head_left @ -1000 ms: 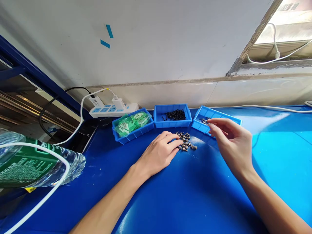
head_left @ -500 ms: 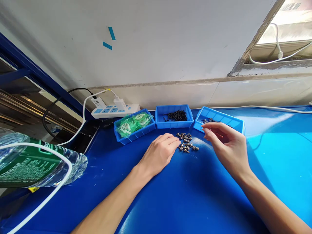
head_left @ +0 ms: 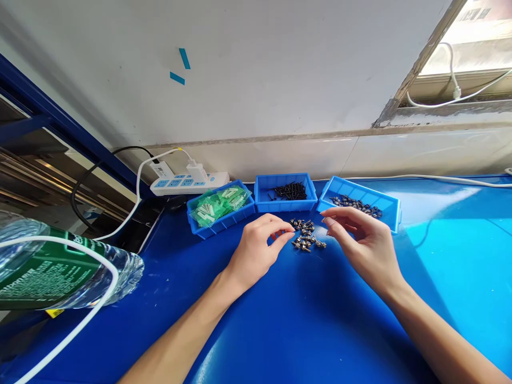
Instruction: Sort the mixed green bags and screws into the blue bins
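Observation:
A small pile of metallic screws point(head_left: 307, 242) with washers lies on the blue tabletop point(head_left: 304, 320). At the pile's left edge is my left hand point(head_left: 258, 250), thumb and fingertips brought together in a pinch; anything between them is too small to make out. My right hand point(head_left: 366, 250) hovers just right of the pile, thumb and forefinger apart, with nothing visible between them. Behind it, a blue bin point(head_left: 394, 205) holds more metallic screws point(head_left: 360, 206), partly covered by the hand. The middle blue bin point(head_left: 284, 205) contains black screws point(head_left: 291, 190).
A left blue bin point(head_left: 224, 221) holds green plastic bags point(head_left: 224, 202) with white plugs. Behind it sits a power strip point(head_left: 188, 184) with chargers. A large water bottle point(head_left: 60, 272) and a white cable point(head_left: 108, 266) occupy the left side. A wall point(head_left: 272, 80) closes off the back.
My right hand has moved left and slightly down, away from the right bin toward the pile. My left hand's fingers have lifted and come into a pinch beside the screws.

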Demonstrator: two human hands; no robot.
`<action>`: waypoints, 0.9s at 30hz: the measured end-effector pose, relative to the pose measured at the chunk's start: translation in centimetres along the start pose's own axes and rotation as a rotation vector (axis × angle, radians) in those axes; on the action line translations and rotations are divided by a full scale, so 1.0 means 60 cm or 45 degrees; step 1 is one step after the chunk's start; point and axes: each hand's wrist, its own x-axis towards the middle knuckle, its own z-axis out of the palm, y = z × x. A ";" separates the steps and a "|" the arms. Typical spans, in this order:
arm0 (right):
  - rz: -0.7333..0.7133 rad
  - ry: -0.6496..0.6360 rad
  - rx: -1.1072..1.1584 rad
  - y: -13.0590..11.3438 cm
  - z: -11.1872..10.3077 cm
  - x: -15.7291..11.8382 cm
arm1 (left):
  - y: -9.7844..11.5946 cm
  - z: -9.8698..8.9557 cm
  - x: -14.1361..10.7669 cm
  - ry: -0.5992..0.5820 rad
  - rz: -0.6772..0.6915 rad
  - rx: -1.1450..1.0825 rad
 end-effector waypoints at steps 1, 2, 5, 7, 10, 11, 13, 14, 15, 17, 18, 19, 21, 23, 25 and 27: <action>-0.007 -0.033 0.002 0.000 0.001 0.000 | 0.003 0.000 0.001 0.019 -0.068 -0.097; -0.013 -0.066 0.011 -0.001 0.002 -0.001 | 0.005 0.000 0.003 0.034 -0.141 -0.198; -0.011 -0.185 0.094 -0.003 0.005 -0.003 | 0.012 -0.001 0.007 0.052 -0.341 -0.487; 0.031 -0.289 0.186 -0.005 0.007 -0.005 | 0.015 -0.002 0.009 0.048 -0.433 -0.629; 0.126 -0.460 0.323 -0.007 0.008 -0.005 | 0.018 -0.005 0.010 0.024 -0.517 -0.754; 0.154 -0.489 0.368 -0.007 0.007 -0.004 | 0.019 -0.006 0.010 0.010 -0.533 -0.775; 0.209 -0.502 0.451 -0.005 0.006 -0.003 | 0.022 -0.008 0.010 -0.019 -0.557 -0.793; 0.234 -0.500 0.480 -0.004 0.005 -0.003 | 0.024 -0.008 0.009 -0.034 -0.565 -0.792; 0.254 -0.504 0.496 -0.003 0.004 -0.002 | 0.025 -0.009 0.008 -0.051 -0.571 -0.790; 0.276 -0.544 0.494 -0.001 0.002 -0.002 | 0.027 -0.009 0.007 -0.089 -0.576 -0.791; 0.281 -0.574 0.488 0.000 0.002 -0.003 | 0.028 -0.009 0.007 -0.110 -0.574 -0.795; 0.286 -0.599 0.486 0.000 0.002 -0.003 | 0.028 -0.008 0.006 -0.128 -0.568 -0.798; 0.301 -0.620 0.502 0.002 0.003 -0.004 | 0.027 -0.008 0.005 -0.146 -0.535 -0.762; 0.302 -0.561 0.511 0.003 0.003 -0.003 | 0.023 -0.008 0.004 -0.131 -0.429 -0.600; 0.253 -0.403 0.464 0.004 -0.002 0.001 | 0.016 -0.007 0.002 -0.143 -0.211 -0.304; 0.163 -0.160 0.339 0.003 -0.011 0.007 | 0.009 -0.004 -0.002 -0.222 0.049 0.020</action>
